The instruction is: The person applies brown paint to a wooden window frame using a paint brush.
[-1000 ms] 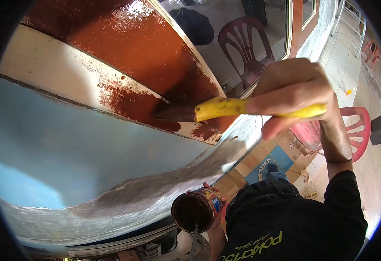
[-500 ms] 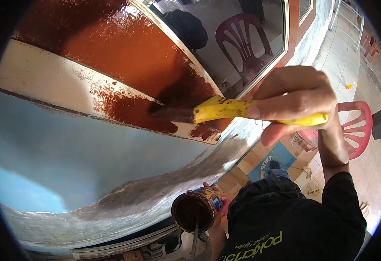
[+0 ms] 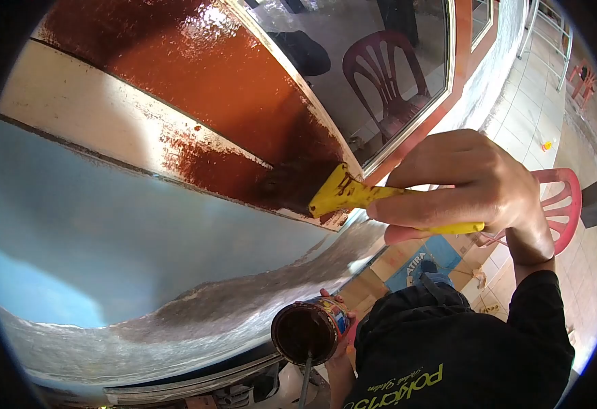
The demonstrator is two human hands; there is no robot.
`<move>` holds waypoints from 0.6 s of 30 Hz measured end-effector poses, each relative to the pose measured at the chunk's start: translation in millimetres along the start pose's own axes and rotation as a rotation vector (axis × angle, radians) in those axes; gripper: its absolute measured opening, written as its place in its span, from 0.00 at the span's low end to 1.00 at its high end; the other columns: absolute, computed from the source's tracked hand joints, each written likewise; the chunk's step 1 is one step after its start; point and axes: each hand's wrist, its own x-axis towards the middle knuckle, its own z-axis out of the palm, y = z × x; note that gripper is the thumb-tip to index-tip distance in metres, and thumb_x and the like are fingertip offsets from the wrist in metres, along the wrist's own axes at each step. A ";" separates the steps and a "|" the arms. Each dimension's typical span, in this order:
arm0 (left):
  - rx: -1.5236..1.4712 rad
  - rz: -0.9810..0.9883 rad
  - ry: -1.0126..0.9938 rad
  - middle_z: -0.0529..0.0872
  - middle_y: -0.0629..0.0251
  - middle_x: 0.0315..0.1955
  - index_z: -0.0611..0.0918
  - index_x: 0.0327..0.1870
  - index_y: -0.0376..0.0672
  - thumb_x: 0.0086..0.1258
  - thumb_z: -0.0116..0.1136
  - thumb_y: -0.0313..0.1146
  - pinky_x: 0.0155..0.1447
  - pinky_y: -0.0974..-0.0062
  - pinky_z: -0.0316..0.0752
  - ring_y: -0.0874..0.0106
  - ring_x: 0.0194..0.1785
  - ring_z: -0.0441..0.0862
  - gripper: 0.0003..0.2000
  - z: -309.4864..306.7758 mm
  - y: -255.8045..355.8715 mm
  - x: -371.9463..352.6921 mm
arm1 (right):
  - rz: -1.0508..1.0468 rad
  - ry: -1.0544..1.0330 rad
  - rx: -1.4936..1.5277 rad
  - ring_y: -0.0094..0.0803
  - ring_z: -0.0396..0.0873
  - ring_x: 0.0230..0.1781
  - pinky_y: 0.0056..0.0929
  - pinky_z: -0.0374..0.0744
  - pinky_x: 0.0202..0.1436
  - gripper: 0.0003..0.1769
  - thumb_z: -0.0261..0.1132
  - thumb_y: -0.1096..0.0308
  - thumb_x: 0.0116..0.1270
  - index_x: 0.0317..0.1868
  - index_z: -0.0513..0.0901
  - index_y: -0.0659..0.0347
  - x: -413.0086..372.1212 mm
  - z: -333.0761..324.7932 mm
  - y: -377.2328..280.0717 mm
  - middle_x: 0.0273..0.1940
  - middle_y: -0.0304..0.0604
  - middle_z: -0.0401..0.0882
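My right hand point(image 3: 458, 187) is closed around the yellow handle of a paintbrush point(image 3: 353, 198). The brush's dark bristles lie against the lower corner of a wooden frame point(image 3: 210, 160), which is partly coated in wet reddish-brown paint. Bare cream-coloured wood point(image 3: 73, 92) still shows on the frame's lower strip. Below, my left hand point(image 3: 342, 330) grips a paint can point(image 3: 308, 330) from its side, most of the fingers hidden behind it. Dark paint coats the inside of the can, and a thin stick point(image 3: 305, 382) leans out over its rim.
Beneath the frame is a blue wall point(image 3: 141, 238) with a rough grey lower band. A glass pane point(image 3: 353, 61) reflects a chair. To the right stand a red plastic chair point(image 3: 561, 204) and a metal ladder-like frame point(image 3: 544, 41). Flattened cardboard point(image 3: 387, 262) covers part of the tiled floor.
My right hand and the brush have moved down, and the brush head now tilts more. Fresh brown paint covers more of the frame's lower corner. My left hand holds the can almost still.
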 end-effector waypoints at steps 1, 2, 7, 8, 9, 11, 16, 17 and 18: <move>-0.002 0.000 -0.011 0.63 0.69 0.70 0.76 0.62 0.58 0.58 0.68 0.44 0.61 0.45 0.63 0.59 0.70 0.57 0.28 0.1 0.1 0.1 | 0.005 -0.011 0.001 0.33 0.84 0.25 0.27 0.80 0.25 0.20 0.78 0.66 0.49 0.42 0.85 0.64 -3.0 0.6 -0.1 0.29 0.48 0.84; -0.002 0.001 -0.022 0.63 0.69 0.70 0.76 0.62 0.58 0.58 0.68 0.44 0.61 0.45 0.63 0.59 0.70 0.57 0.28 0.2 0.2 -0.1 | 0.011 -0.024 0.023 0.33 0.83 0.25 0.27 0.80 0.25 0.19 0.78 0.66 0.50 0.42 0.85 0.64 -5.7 -3.7 -0.3 0.30 0.47 0.84; -0.079 0.016 0.004 0.61 0.70 0.71 0.76 0.62 0.61 0.57 0.69 0.43 0.61 0.44 0.63 0.59 0.70 0.56 0.29 0.9 -1.3 -1.9 | 0.108 0.191 0.104 0.32 0.85 0.29 0.28 0.84 0.30 0.14 0.74 0.66 0.57 0.40 0.83 0.65 -17.2 -27.5 0.8 0.35 0.50 0.86; -0.076 0.011 -0.013 0.61 0.70 0.71 0.76 0.62 0.62 0.57 0.69 0.44 0.61 0.44 0.63 0.59 0.70 0.56 0.28 1.8 -1.1 -1.6 | 0.157 0.282 0.132 0.33 0.85 0.29 0.28 0.84 0.30 0.13 0.72 0.67 0.59 0.40 0.83 0.66 -26.0 -25.1 0.1 0.35 0.51 0.86; -0.072 0.014 -0.011 0.60 0.70 0.71 0.76 0.62 0.62 0.57 0.69 0.44 0.61 0.44 0.62 0.59 0.70 0.56 0.28 0.8 -0.7 -1.8 | 0.206 0.373 0.158 0.34 0.85 0.29 0.29 0.84 0.31 0.12 0.71 0.67 0.61 0.41 0.82 0.66 -37.8 -16.1 -0.5 0.35 0.52 0.85; -0.063 0.019 -0.005 0.60 0.69 0.72 0.76 0.62 0.63 0.58 0.69 0.44 0.62 0.44 0.62 0.58 0.70 0.56 0.28 -2.0 -0.4 -2.7 | 0.340 0.582 0.321 0.35 0.85 0.29 0.30 0.84 0.30 0.10 0.66 0.68 0.66 0.40 0.80 0.68 -56.8 9.8 -6.8 0.35 0.54 0.84; -0.123 -0.095 -0.041 0.60 0.67 0.71 0.75 0.62 0.62 0.57 0.69 0.45 0.61 0.44 0.62 0.58 0.71 0.56 0.28 14.2 1.5 -2.5 | 0.690 0.861 0.386 0.37 0.85 0.29 0.32 0.85 0.29 0.11 0.59 0.68 0.71 0.40 0.78 0.70 -105.1 74.7 -30.0 0.35 0.55 0.83; -0.175 -0.149 -0.054 0.60 0.66 0.71 0.75 0.62 0.62 0.57 0.69 0.45 0.61 0.44 0.62 0.58 0.71 0.56 0.29 19.7 1.4 -0.1 | 0.680 0.871 0.409 0.37 0.85 0.29 0.32 0.85 0.30 0.10 0.59 0.68 0.71 0.41 0.78 0.69 -111.1 84.2 -32.5 0.35 0.54 0.83; -0.225 -0.205 -0.064 0.60 0.66 0.71 0.75 0.62 0.62 0.57 0.69 0.45 0.61 0.44 0.62 0.57 0.71 0.56 0.29 25.3 1.4 2.4 | 0.671 0.881 0.431 0.37 0.85 0.30 0.31 0.85 0.31 0.09 0.60 0.69 0.71 0.41 0.78 0.69 -114.7 94.2 -35.7 0.35 0.54 0.83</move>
